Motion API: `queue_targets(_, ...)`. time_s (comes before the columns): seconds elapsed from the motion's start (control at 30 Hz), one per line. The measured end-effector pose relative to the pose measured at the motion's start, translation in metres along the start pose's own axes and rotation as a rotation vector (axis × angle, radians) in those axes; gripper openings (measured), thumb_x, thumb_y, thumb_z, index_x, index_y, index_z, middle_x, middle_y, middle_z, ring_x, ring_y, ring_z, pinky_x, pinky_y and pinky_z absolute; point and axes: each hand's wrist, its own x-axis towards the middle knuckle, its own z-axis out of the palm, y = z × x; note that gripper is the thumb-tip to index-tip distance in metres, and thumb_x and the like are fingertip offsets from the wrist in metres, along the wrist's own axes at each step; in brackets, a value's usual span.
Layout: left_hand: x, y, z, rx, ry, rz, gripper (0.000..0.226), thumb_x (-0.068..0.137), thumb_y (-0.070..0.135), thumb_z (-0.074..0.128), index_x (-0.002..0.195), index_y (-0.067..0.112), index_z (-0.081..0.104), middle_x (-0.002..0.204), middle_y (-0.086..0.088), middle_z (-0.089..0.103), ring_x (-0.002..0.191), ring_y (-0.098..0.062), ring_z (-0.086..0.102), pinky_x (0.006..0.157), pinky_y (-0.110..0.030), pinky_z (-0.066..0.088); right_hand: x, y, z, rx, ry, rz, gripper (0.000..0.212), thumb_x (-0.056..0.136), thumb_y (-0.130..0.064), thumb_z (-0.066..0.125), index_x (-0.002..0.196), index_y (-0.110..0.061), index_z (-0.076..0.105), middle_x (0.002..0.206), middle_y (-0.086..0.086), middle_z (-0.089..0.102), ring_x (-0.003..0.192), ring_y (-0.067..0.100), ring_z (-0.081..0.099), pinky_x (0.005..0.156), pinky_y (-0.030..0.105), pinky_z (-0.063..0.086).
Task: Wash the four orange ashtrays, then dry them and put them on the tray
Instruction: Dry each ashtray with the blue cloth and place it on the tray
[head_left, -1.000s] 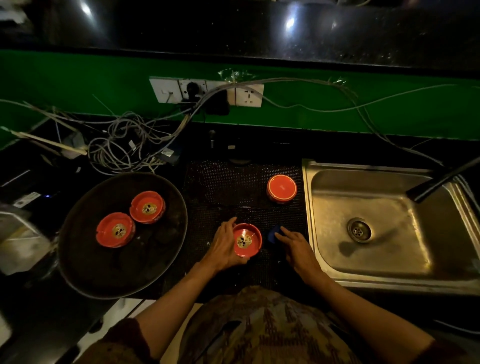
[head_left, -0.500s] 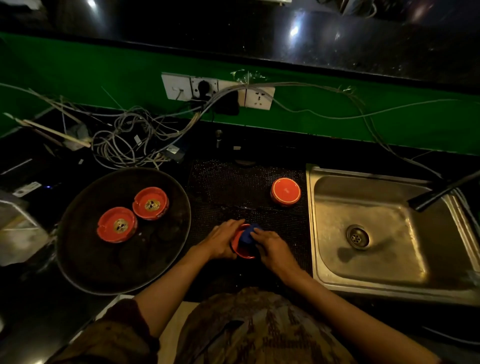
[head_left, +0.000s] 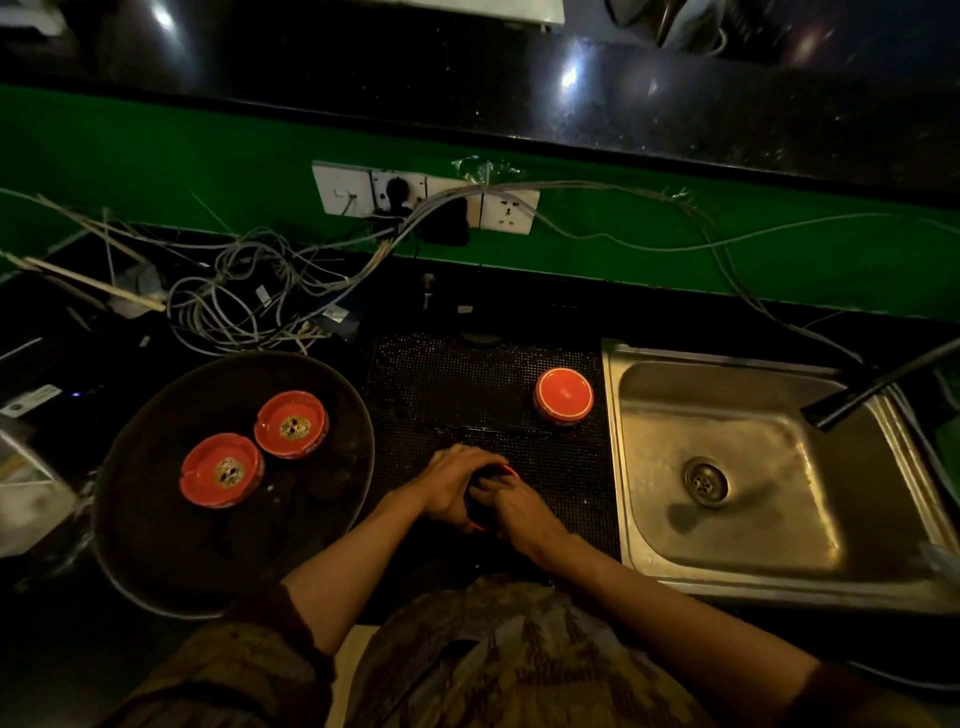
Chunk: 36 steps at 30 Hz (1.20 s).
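At the mat's (head_left: 467, 395) front edge your left hand (head_left: 451, 480) cups an ashtray (head_left: 511, 472), steadying it while your right hand (head_left: 511, 506) presses in, probably drying. Two ashtrays (head_left: 222, 469) sit on the tray (head_left: 156, 561); another (head_left: 564, 393) waits upturned by the sink (head_left: 769, 571), likely draining.

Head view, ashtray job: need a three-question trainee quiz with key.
1. True or false: both ashtrays on the round tray lie open side up.
2. Which way does the ashtray on the mat face? A) open side up B) upside down C) on its edge
3. Fill in: the left hand and right hand close around the ____ ashtray over the black mat.

Key
1. True: tray ashtrays and show their bowls.
2. B
3. Fourth; only a red sliver shows.
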Motion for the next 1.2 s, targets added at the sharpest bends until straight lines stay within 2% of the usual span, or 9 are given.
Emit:
queue_targets(0.13, -0.004, 0.004, 0.016, -0.028, 0.150, -0.228, 0.110, 0.051, 0.043, 0.085, 0.145, 0.020, 0.032, 0.138, -0.004, 0.040, 0.127, -0.025, 0.040, 0.108, -0.036, 0.029, -0.002, 0.008, -0.014, -0.085, -0.072, 0.007, 0.037, 0.080, -0.023, 0.058, 0.115, -0.023, 0.067, 0.124, 0.000, 0.062, 0.106, 0.030, 0.059, 0.081, 0.040, 0.049)
queue_targets(0.27, -0.011, 0.018, 0.042, -0.080, 0.288, -0.362, 0.106, 0.059, 0.044, 0.079, 0.147, 0.015, 0.027, 0.138, -0.009, 0.037, 0.125, -0.029, 0.041, 0.106, -0.038, 0.031, -0.003, 0.001, -0.007, -0.218, -0.041, 0.158, 0.039, 0.083, -0.016, 0.056, 0.121, -0.011, 0.060, 0.129, 0.009, 0.054, 0.112, 0.033, 0.051, 0.085, 0.042, 0.043)
queue_targets(0.37, -0.012, 0.012, 0.038, -0.011, 0.215, -0.327, 0.102, 0.066, 0.038, 0.077, 0.149, 0.013, 0.024, 0.140, -0.010, 0.035, 0.126, -0.030, 0.040, 0.105, -0.038, 0.034, 0.005, -0.006, 0.004, -0.235, -0.081, 0.204, 0.052, 0.087, -0.019, 0.053, 0.135, -0.002, 0.046, 0.143, 0.018, 0.041, 0.125, 0.039, 0.043, 0.096, 0.047, 0.043)
queue_targets(0.47, -0.007, -0.003, 0.016, 0.028, 0.144, -0.238, 0.100, 0.066, 0.040, 0.078, 0.149, 0.016, 0.027, 0.140, -0.009, 0.038, 0.125, -0.031, 0.042, 0.104, -0.043, 0.039, 0.014, -0.005, 0.003, -0.173, -0.057, 0.155, 0.047, 0.085, -0.018, 0.057, 0.128, 0.000, 0.051, 0.139, 0.021, 0.046, 0.118, 0.039, 0.050, 0.101, 0.042, 0.039)
queue_targets(0.67, 0.014, -0.015, -0.006, 0.036, -0.073, -0.031, 0.113, 0.056, 0.030, 0.086, 0.151, 0.028, 0.024, 0.153, 0.002, 0.031, 0.137, -0.017, 0.032, 0.112, -0.038, 0.029, 0.013, 0.006, -0.027, -0.072, -0.120, -0.009, 0.031, 0.085, -0.021, 0.060, 0.114, -0.016, 0.068, 0.124, 0.010, 0.061, 0.112, 0.033, 0.056, 0.085, 0.043, 0.050)
queue_targets(0.83, 0.006, -0.009, 0.004, -0.002, 0.076, -0.109, 0.110, 0.051, 0.043, 0.085, 0.145, 0.019, 0.034, 0.143, -0.003, 0.040, 0.131, -0.023, 0.041, 0.109, -0.038, 0.034, 0.005, 0.005, -0.033, -0.140, -0.061, 0.128, 0.024, 0.084, -0.011, 0.057, 0.106, -0.010, 0.066, 0.107, 0.013, 0.069, 0.098, 0.035, 0.063, 0.082, 0.040, 0.048)
queue_targets(0.97, -0.007, 0.013, 0.036, -0.084, 0.329, -0.316, 0.095, 0.057, 0.044, 0.077, 0.139, 0.012, 0.040, 0.131, -0.010, 0.046, 0.116, -0.032, 0.049, 0.099, -0.039, 0.040, 0.007, 0.002, -0.015, -0.188, 0.015, 0.181, 0.031, 0.081, -0.011, 0.057, 0.112, -0.008, 0.063, 0.118, 0.011, 0.062, 0.105, 0.034, 0.057, 0.087, 0.040, 0.045)
queue_targets(1.1, -0.013, 0.004, 0.031, -0.166, 0.277, -0.255, 0.095, 0.062, 0.028, 0.081, 0.143, 0.006, 0.036, 0.137, -0.015, 0.042, 0.122, -0.033, 0.047, 0.104, -0.035, 0.038, 0.016, -0.006, -0.004, -0.204, -0.025, 0.204, 0.042, 0.083, -0.011, 0.055, 0.124, -0.002, 0.055, 0.131, 0.019, 0.053, 0.111, 0.038, 0.053, 0.093, 0.043, 0.044)
queue_targets(1.2, -0.009, -0.005, 0.011, -0.144, 0.213, -0.184, 0.101, 0.059, 0.036, 0.085, 0.144, 0.010, 0.036, 0.141, -0.012, 0.041, 0.126, -0.032, 0.046, 0.105, -0.041, 0.040, 0.018, -0.005, -0.012, -0.123, -0.038, 0.148, 0.043, 0.083, -0.013, 0.057, 0.125, -0.004, 0.058, 0.136, 0.017, 0.052, 0.113, 0.038, 0.053, 0.096, 0.041, 0.041)
